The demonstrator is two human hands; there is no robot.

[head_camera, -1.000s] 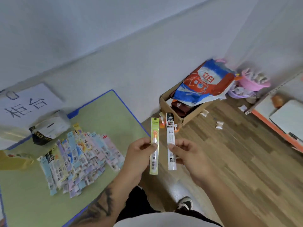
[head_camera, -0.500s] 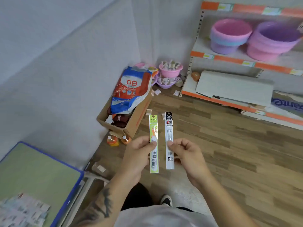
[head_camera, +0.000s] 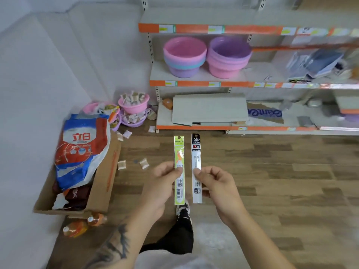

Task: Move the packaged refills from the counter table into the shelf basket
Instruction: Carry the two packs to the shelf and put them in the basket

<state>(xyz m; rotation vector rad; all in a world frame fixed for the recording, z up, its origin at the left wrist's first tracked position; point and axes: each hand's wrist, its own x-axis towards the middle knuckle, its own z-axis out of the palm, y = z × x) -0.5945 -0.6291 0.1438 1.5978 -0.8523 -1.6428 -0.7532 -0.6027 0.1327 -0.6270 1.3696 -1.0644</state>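
Packaged refills, green (head_camera: 179,169) pinched by the left hand (head_camera: 161,183) and white (head_camera: 196,167) by the right hand (head_camera: 217,185), now face the shelf (head_camera: 194,83), the bench having left view: carry under way.

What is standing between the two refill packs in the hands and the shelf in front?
Nothing visible. The green refill pack in the left hand and the white refill pack in the right hand face bare wooden floor up to the shelf.
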